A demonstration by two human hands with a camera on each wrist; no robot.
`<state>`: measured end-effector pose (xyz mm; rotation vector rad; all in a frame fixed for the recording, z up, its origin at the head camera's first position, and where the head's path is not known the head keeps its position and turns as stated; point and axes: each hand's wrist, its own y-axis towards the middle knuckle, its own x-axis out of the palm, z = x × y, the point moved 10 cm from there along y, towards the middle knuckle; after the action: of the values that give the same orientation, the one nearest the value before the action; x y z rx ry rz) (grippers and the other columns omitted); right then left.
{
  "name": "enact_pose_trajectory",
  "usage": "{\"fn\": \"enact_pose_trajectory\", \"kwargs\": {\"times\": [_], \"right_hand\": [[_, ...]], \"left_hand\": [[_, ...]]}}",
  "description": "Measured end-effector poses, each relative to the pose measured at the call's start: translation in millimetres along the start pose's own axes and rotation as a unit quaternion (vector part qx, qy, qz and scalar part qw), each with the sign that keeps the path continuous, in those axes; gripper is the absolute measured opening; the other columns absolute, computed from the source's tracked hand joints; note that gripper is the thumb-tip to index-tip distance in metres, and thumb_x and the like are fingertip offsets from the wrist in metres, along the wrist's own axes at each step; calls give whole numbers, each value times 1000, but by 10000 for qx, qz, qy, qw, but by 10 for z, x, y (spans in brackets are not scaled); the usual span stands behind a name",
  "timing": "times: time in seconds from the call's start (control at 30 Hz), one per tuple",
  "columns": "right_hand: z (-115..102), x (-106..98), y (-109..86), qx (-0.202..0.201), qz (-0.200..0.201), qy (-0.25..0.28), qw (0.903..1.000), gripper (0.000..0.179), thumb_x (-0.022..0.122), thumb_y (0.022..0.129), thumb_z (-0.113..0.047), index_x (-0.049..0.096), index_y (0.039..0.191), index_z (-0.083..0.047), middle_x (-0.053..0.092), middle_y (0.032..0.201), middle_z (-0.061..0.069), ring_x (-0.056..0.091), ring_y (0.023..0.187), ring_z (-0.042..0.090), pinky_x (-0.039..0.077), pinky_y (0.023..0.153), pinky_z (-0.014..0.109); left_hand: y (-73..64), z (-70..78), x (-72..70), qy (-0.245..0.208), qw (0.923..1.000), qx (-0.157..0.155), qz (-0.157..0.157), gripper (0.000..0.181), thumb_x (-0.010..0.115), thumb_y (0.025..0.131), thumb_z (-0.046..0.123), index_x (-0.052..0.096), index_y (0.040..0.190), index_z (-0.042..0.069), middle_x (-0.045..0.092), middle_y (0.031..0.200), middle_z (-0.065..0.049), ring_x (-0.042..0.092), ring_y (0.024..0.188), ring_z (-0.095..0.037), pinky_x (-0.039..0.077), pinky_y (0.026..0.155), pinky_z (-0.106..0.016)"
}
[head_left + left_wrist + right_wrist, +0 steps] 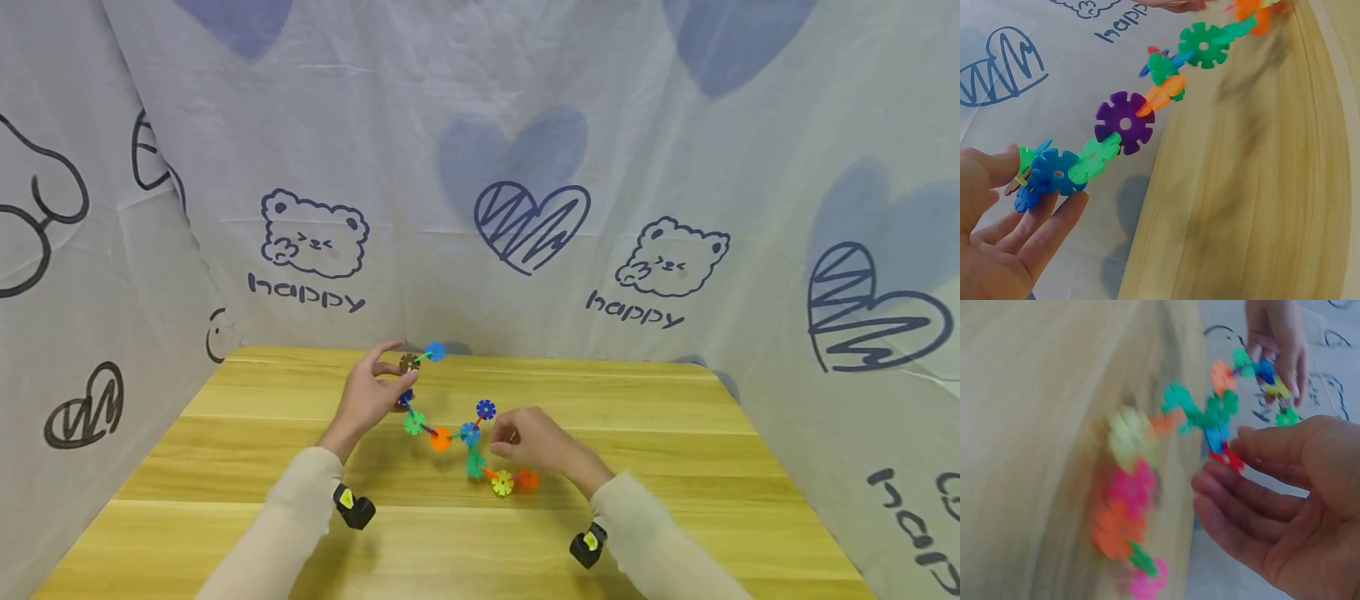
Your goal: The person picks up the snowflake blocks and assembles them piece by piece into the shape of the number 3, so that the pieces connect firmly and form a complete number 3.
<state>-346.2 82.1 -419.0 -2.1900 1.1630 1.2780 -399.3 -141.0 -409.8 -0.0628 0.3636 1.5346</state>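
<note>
My left hand (367, 392) pinches one end of a branching chain of interlocking plastic snowflake discs (441, 439). Between its thumb and fingers, the left wrist view shows a blue disc (1059, 172); a purple disc (1125, 123) sits farther along the chain. Raised over the table, the chain stretches toward my right hand (536, 437). That hand's fingers are loosely bent, with thumb and fingertips apart, right beside a red disc (1227, 457). Past the hand's near side runs a branch with a yellow disc (502, 482) and a blurred orange disc (528, 479).
Beneath the hands lies a wood-grain table (465, 542). White cloth (420, 167) printed with hearts and bears hangs behind it and along both sides. Each wrist carries a small black camera, one on the left wrist (354, 508) and one on the right wrist (588, 546).
</note>
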Motion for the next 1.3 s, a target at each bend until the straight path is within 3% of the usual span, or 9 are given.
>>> {"fn": "enact_pose_trajectory", "kwargs": {"times": [0.13,0.27,0.5,0.7,0.9,1.1,1.2,1.3], "right_hand": [[-75,86,-1,-203,186,-409,9988,10,77,92,-8,68,87,-8,72,85,3,65,78,14,55,72,25],[-73,158,-1,-241,376,-623,9971,22,82,87,-7,61,95,-4,70,90,8,65,83,22,55,75,28],[-59,281,-15,-604,724,-1013,9904,41,88,79,-5,54,100,-6,69,85,6,58,72,13,51,67,21],[-44,261,-38,-793,908,-652,9906,37,80,82,7,53,105,-3,72,84,9,68,75,20,56,69,23],[-4,130,-50,-752,832,-239,9934,31,69,87,14,57,112,-2,70,86,10,66,77,20,55,71,25],[26,1,-59,-720,618,212,9953,32,67,95,6,63,125,-4,72,85,8,65,75,13,57,73,25],[36,-113,-74,-699,718,435,9940,27,68,97,0,66,123,-5,73,84,6,64,73,11,57,71,23],[34,-241,-93,-733,904,637,9912,20,66,97,1,71,117,-4,75,89,8,66,74,12,57,70,23]], "left_hand": [[-8,-26,-35,36,10000,-19,75,56,72,99,19,49,149,17,65,126,-27,76,88,-32,65,68,-39],[-23,-32,-36,45,10000,23,48,42,71,99,17,55,138,12,64,125,-27,77,86,-33,65,70,-45],[-42,-46,-12,246,9995,129,-134,23,67,101,16,58,119,5,62,128,-26,75,77,-28,65,70,-50],[-87,-22,25,405,9968,230,-649,21,65,102,15,67,116,0,62,124,-27,72,73,-25,64,70,-51],[-91,-75,22,365,9916,292,-1205,33,63,103,13,63,133,-2,58,133,-30,75,89,-26,65,78,-47],[-123,-83,31,324,9772,336,-2072,52,68,101,21,54,146,0,49,147,-30,72,113,-32,61,94,-42],[-157,-43,7,503,9694,369,-2374,58,69,100,22,50,151,3,47,154,-25,63,129,-40,58,102,-42],[-180,-18,-26,619,9644,403,-2539,58,68,99,13,49,152,4,48,154,-24,60,131,-41,57,103,-43]]}}
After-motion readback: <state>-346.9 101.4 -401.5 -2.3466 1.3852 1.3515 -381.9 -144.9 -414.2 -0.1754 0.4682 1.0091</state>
